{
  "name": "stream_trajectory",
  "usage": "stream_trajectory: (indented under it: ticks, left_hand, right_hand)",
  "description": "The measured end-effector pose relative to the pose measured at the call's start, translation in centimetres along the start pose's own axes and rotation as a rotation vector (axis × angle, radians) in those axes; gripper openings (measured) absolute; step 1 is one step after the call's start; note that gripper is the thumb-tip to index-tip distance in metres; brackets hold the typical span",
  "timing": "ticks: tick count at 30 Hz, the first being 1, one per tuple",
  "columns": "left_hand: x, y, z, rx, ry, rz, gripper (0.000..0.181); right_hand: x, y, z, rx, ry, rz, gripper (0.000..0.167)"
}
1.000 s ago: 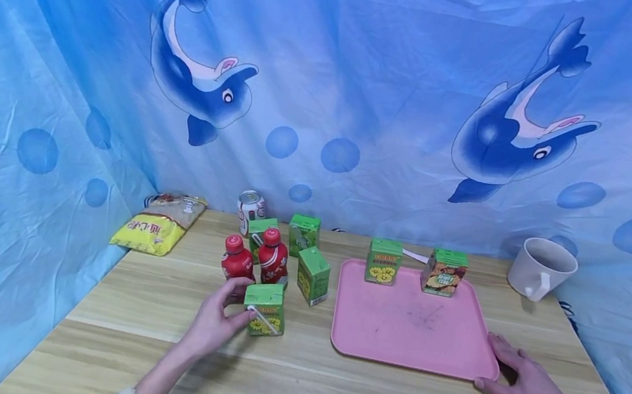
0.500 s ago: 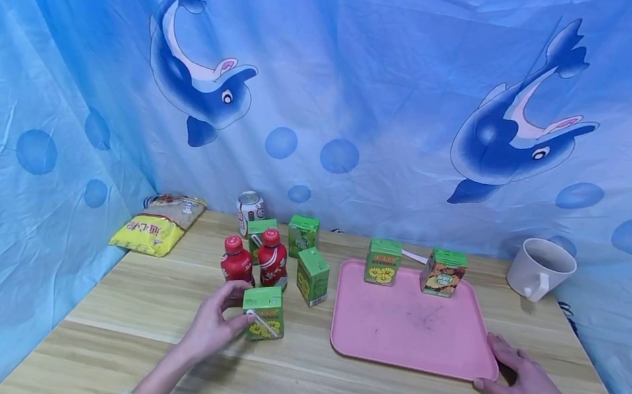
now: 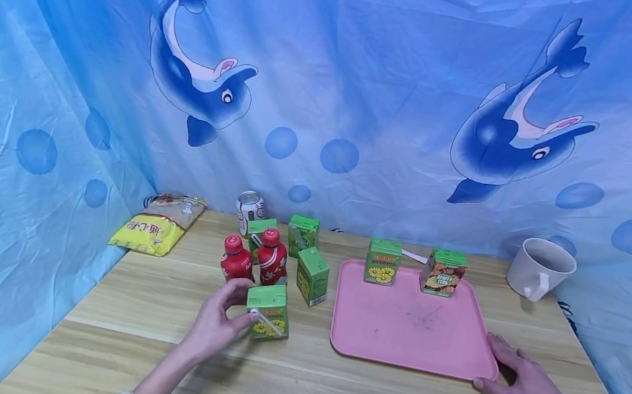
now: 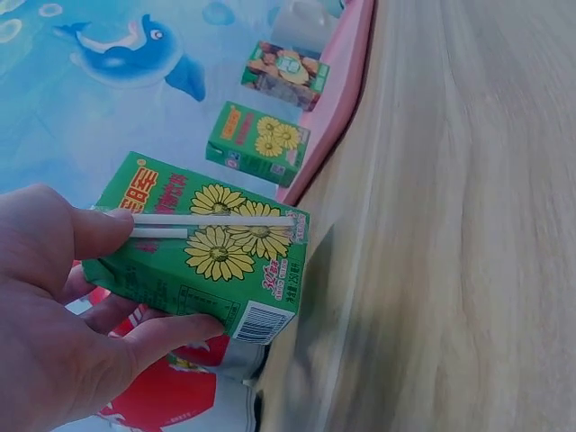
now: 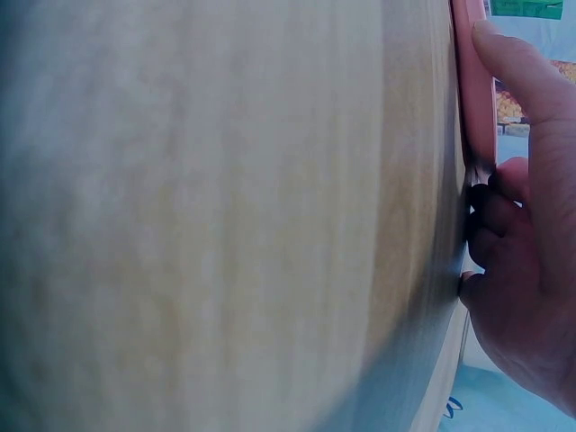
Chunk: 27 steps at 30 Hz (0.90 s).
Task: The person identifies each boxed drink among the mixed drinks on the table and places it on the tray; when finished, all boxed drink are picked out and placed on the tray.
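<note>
Between the thumb and fingers of my left hand (image 3: 220, 317) is a green drink carton (image 3: 268, 314) with yellow flowers and a white straw on its front. In the left wrist view the carton (image 4: 202, 243) tilts, and the thumb lies over the straw. Two red bottles (image 3: 273, 258) stand just behind that hand. My right hand (image 3: 531, 385) holds the near right corner of the pink tray (image 3: 408, 363), thumb at the front edge and fingers along the side. Two cartons stand at the tray's back, one with flowers (image 3: 382, 263) and one brown and green (image 3: 444, 274).
Behind the bottles are several more green cartons (image 3: 313, 276) and a drink can (image 3: 249, 211). A yellow-and-clear food bag (image 3: 156, 226) lies at the back left. A white mug (image 3: 542, 268) stands back right, near the blue dolphin curtain (image 3: 400, 101). Wooden table (image 3: 290, 393) lies in front.
My left hand holds the carton throughout, and the carton has shifted slightly right and nearer to me. My right hand and the tray stay where they were.
</note>
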<state>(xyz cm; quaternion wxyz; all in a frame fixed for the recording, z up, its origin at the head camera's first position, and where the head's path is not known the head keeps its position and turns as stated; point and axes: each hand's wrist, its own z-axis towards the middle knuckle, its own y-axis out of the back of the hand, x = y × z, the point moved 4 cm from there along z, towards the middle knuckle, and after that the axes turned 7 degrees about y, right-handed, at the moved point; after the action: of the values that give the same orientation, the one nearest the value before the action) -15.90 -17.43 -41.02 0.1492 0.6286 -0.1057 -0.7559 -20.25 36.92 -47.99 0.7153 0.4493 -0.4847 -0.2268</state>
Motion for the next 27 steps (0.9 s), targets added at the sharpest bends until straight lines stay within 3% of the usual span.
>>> stream_trajectory:
  ticks: [17,27]
  left_hand:
    - [-2.6,-2.4,0.4,0.066,-0.019,-0.027,0.052]
    - [-4.2,-4.6,1.0,0.121,-0.032,-0.026,0.05]
  right_hand:
    - [0.3,0.2,-0.1,-0.004,0.008,-0.024,0.094]
    - [0.3,0.2,0.0,-0.001,0.01,-0.026,0.094]
